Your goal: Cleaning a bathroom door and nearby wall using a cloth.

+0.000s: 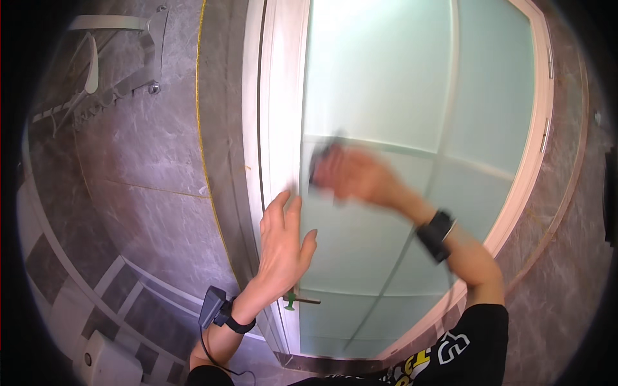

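A frosted, pale green glass door with thin crossing bars stands in front of me, set in a whitish-pink frame. Smeared by motion, my right hand is raised before the glass, its fingers closed round a small dark thing whose kind I cannot make out. My left hand is at the frame's left upright, fingers stretched upward and thumb apart, holding nothing; whether it touches the frame I cannot tell. Below it, a door handle with a green piece on it sticks out.
Grey marbled tile covers the left wall, where a white rack with hooks is mounted high up. At the lower left is a white toilet tank beside patterned tiles. Hinges run along the door's right side. Each wrist wears a black strap.
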Demonstrator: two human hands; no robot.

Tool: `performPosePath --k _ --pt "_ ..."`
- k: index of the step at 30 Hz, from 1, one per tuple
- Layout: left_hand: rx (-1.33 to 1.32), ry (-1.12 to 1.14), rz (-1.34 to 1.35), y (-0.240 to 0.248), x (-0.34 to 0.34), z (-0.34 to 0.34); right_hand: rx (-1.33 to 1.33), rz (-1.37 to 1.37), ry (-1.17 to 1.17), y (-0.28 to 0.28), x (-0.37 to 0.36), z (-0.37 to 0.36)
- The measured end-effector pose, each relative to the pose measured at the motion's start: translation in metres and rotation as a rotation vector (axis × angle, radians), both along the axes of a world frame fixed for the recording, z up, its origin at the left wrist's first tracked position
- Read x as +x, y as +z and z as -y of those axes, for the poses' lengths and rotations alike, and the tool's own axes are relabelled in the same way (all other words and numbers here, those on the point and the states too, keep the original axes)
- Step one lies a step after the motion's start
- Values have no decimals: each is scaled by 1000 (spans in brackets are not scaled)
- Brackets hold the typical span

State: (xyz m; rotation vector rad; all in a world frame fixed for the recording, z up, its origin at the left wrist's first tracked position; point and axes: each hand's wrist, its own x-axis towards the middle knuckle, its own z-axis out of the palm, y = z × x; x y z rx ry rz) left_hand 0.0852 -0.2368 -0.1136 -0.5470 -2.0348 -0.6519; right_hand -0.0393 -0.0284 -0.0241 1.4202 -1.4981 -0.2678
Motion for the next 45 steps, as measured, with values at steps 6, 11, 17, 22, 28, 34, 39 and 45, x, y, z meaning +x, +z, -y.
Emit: performPosePath --k 6,11,17,22,28,34,39,45 --pt "51 -30 42 -5 -4 -6 -780 -534 -82 271 18 -45" --pt "116 -20 -33 -6 -5 -2 -304 -471 30 141 -30 48" --pt "111 -54 -54 -1 7 -7 275 -32 -76 -108 19 11" --pt "103 -22 -7 -7 9 0 -43 -219 -53 62 -2 14" --pt "129 -96 70 -13 4 -14 -776 -568 -128 265 14 -53" --pt "183 -84 23 -14 -4 -17 -299 -74 -84 15 -6 30" --pt "151 -169 -29 -3 -1 -36 384 -76 -117 -50 28 -7" --pt "133 -111 35 -7 -17 -31 -498 -548 -238 245 19 -106"
